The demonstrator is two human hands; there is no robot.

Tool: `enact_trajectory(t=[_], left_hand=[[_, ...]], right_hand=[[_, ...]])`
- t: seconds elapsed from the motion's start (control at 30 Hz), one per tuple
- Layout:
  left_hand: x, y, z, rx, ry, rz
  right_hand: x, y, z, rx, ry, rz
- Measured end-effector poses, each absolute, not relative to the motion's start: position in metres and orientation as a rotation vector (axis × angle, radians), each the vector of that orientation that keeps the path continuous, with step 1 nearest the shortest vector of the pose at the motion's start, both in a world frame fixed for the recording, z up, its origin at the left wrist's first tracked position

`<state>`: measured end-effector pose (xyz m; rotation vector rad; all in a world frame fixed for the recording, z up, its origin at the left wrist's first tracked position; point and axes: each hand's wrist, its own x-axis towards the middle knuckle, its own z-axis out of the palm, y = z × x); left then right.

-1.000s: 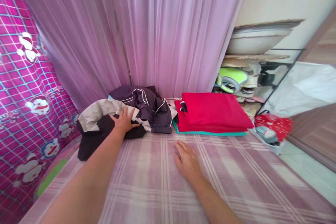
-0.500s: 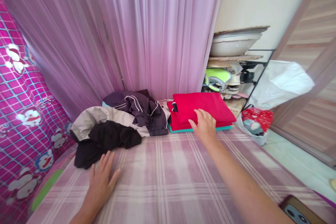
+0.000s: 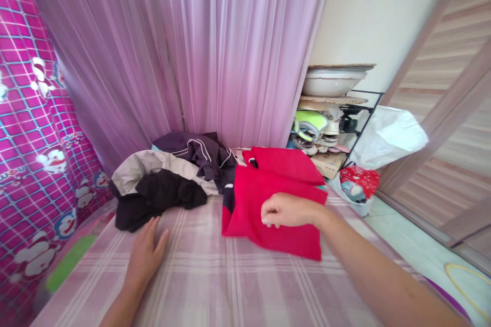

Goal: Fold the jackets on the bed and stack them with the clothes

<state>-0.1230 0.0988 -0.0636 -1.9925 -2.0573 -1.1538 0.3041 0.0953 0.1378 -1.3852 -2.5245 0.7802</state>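
Your right hand gripped red garment in front of red stack, both seemingly folded already; left hand rested loose, empty on plaid sheet; dark clothes lay crumpled, unfolded.

Here's the bright red cloth, folded and slanting under the curled right hand, navy-and-white patch on the edge towards the left hand, near side slightly rumpled!
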Motion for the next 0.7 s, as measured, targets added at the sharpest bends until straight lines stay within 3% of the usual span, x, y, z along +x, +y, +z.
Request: enact_trajectory(t=[0.2, 0.37, 0.53, 0.6, 0.7], left_hand=[[-0.115, 0.094, -0.053, -2.003, -2.092, -1.115], [-0.113, 0.094, -0.049, -2.017, -2.117, -1.073], [-0.111, 0.095, -0.048, -2.014, -2.162, -1.033], [-0.11, 0.094, -0.046, -2.005, -2.175, -1.027], [-0.11, 0.093, -0.045, -2.003, -2.187, -1.037]], right_hand=[[0.312, 0.09, 0.096, -1.714, -2.178, 0.211], [0.322, 0.106, 0.057, -1.832, -2.287, 0.17], [0.313, 0.11, 0.087, -1.774, -2.342, 0.028], [0.311, 0.103, 0.114, -1.7, -2.364, 0.119], [0.316, 0.091, 0.145, -1.55, -2.526, 0.881]])
